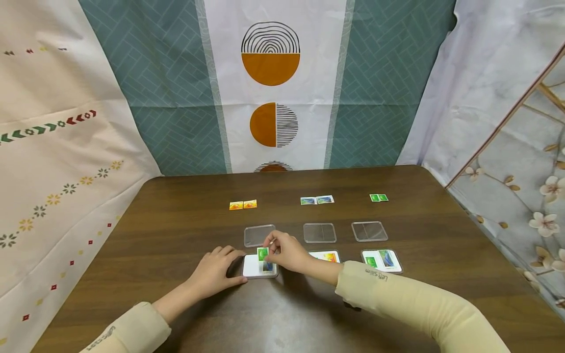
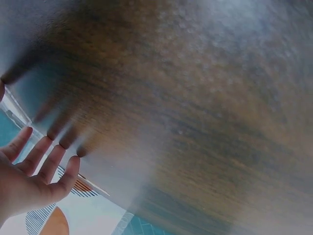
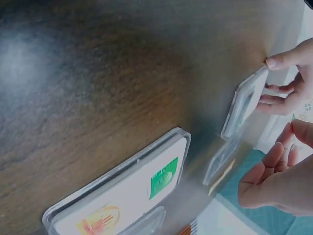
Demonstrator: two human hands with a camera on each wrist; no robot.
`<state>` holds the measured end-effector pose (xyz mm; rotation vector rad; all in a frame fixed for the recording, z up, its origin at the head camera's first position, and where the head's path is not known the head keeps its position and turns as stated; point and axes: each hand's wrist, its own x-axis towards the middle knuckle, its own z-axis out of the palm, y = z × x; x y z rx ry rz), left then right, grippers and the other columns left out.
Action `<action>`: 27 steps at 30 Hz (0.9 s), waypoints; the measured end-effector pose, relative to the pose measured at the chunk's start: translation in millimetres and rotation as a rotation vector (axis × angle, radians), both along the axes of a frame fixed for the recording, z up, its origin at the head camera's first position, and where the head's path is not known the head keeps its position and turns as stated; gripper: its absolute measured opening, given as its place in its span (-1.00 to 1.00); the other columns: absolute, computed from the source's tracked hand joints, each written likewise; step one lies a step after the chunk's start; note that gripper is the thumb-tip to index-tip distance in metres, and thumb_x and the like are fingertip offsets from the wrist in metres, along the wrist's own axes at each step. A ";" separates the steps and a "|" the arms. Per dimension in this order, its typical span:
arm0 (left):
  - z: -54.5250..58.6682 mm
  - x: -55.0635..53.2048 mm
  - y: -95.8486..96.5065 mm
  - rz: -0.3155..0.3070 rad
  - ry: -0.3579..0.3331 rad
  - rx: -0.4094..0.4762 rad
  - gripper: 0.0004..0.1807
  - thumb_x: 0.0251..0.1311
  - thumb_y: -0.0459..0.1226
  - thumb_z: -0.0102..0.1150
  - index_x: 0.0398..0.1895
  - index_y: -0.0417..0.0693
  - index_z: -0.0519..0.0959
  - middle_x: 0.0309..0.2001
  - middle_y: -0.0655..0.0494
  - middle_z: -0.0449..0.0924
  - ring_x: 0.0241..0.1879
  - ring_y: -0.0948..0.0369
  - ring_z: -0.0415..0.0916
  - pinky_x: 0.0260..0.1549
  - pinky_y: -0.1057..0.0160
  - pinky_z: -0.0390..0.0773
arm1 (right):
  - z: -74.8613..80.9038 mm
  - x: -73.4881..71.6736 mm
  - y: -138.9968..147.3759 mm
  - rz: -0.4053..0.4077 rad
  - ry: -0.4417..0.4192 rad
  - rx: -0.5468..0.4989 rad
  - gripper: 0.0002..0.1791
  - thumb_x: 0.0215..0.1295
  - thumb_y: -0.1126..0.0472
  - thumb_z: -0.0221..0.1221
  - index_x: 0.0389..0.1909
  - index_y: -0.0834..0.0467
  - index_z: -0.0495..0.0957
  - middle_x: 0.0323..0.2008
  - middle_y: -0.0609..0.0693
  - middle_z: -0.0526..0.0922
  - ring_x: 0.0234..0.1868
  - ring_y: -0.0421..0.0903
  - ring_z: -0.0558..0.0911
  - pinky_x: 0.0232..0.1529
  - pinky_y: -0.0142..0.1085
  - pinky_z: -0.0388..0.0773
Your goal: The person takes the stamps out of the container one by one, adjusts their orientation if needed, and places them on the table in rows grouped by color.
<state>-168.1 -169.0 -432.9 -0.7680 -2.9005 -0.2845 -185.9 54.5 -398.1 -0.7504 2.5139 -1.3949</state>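
Pinching a small, white-edged green paper stamp (image 1: 262,253) in the right hand (image 1: 289,251) over a clear-rimmed white rectangular case (image 1: 250,267), touching the case's left side with the relaxed, spread-fingered left hand (image 1: 216,269), at a brown wooden desk (image 1: 185,220).

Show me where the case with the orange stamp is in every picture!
Head: the case is below centre, slightly right, partly behind the right forearm.
Left wrist: not in it.
Right wrist: lower left, showing a green stamp too.
Shared landmark: the brown table.
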 end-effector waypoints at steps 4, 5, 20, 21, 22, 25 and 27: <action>0.0 0.3 0.3 0.005 -0.004 0.007 -0.38 -0.14 0.09 0.40 0.00 -0.01 0.55 -0.12 0.08 0.58 -0.12 0.04 0.51 -0.26 -0.05 0.52 | 1.6 -1.1 6.7 0.018 -0.021 -0.029 -0.77 0.05 0.46 0.26 -0.28 0.31 0.45 -0.57 0.06 0.55 -0.58 -0.25 0.38 -0.50 -0.49 0.35; -0.1 0.4 0.3 0.006 -0.006 0.009 -0.38 -0.14 0.09 0.40 -0.01 -0.01 0.55 -0.12 0.08 0.58 -0.11 0.04 0.51 -0.26 -0.05 0.52 | 2.5 -0.9 8.4 0.022 -0.023 -0.030 -0.77 0.05 0.46 0.26 -0.28 0.31 0.45 -0.57 0.06 0.55 -0.58 -0.26 0.38 -0.50 -0.49 0.35; -0.6 -0.8 -0.3 0.022 -0.019 0.025 -0.36 -0.16 0.09 0.42 0.00 -0.01 0.54 -0.12 0.08 0.57 -0.10 0.03 0.50 -0.22 -0.07 0.51 | 20.2 -14.1 41.2 0.008 -0.053 -0.078 -0.78 0.07 0.48 0.24 -0.25 0.37 0.46 -0.57 0.07 0.53 -0.57 -0.23 0.32 -0.51 -0.47 0.26; -0.5 -0.7 -0.1 0.021 -0.021 0.027 -0.36 -0.16 0.09 0.42 0.00 -0.01 0.54 -0.12 0.08 0.57 -0.10 0.03 0.50 -0.21 -0.07 0.51 | 21.3 -14.8 44.0 0.007 -0.053 -0.081 -0.78 0.07 0.48 0.24 -0.25 0.37 0.46 -0.56 0.08 0.53 -0.56 -0.22 0.33 -0.50 -0.47 0.28; -0.1 -0.3 0.0 0.020 -0.024 0.027 -0.35 -0.15 0.09 0.42 0.02 -0.01 0.53 -0.12 0.07 0.57 -0.10 0.03 0.50 -0.22 -0.08 0.51 | 22.3 -15.5 46.8 0.007 -0.052 -0.081 -0.78 0.07 0.47 0.24 -0.25 0.37 0.46 -0.55 0.09 0.54 -0.55 -0.22 0.34 -0.50 -0.46 0.29; 0.7 0.3 0.5 0.018 -0.037 0.022 -0.32 -0.14 0.09 0.41 0.07 -0.01 0.51 -0.10 0.07 0.56 -0.09 0.02 0.50 -0.22 -0.10 0.50 | 25.2 -17.2 55.0 -0.006 -0.051 -0.083 -0.76 0.07 0.45 0.26 -0.24 0.37 0.46 -0.53 0.11 0.55 -0.54 -0.21 0.36 -0.48 -0.45 0.32; 1.6 0.8 0.5 0.015 -0.042 0.014 -0.32 -0.13 0.08 0.41 0.09 -0.01 0.50 -0.12 0.07 0.55 -0.10 0.02 0.49 -0.23 -0.10 0.50 | 27.3 -18.0 60.5 -0.022 -0.049 -0.080 -0.76 0.08 0.44 0.26 -0.23 0.37 0.47 -0.52 0.10 0.55 -0.53 -0.20 0.36 -0.47 -0.45 0.32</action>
